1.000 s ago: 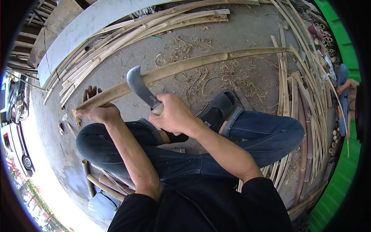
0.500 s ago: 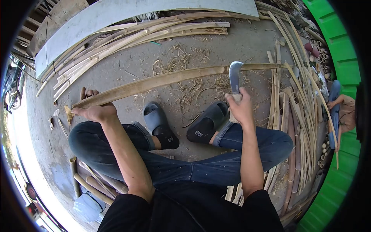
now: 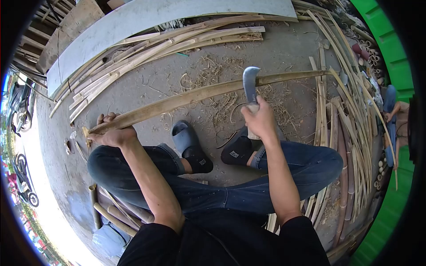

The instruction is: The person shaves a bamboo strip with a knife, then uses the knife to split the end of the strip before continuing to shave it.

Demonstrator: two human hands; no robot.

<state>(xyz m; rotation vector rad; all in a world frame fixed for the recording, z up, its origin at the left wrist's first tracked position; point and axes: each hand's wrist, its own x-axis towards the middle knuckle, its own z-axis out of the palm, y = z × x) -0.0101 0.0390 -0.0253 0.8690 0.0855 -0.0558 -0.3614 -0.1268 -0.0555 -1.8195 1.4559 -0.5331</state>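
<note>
Head camera: your left hand [image 3: 116, 137] holds a bamboo strip [image 3: 186, 98], your right hand [image 3: 262, 120] a hooked knife [image 3: 250, 83].
It looks light, springy, best held at frame left.

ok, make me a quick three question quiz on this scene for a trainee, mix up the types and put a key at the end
1. Multiple choice: what does the left hand hold?
A) a grey rubber slipper
B) one end of the long tan split-bamboo strip
C) a bunch of curly shavings

2. True or false: the steel knife with a hooked blade and pale handle is in the right hand.

3. Fill in: the ribbed panel at the view's right edge is ____ in colour.

Key: 1 B; 2 true; 3 green
</note>
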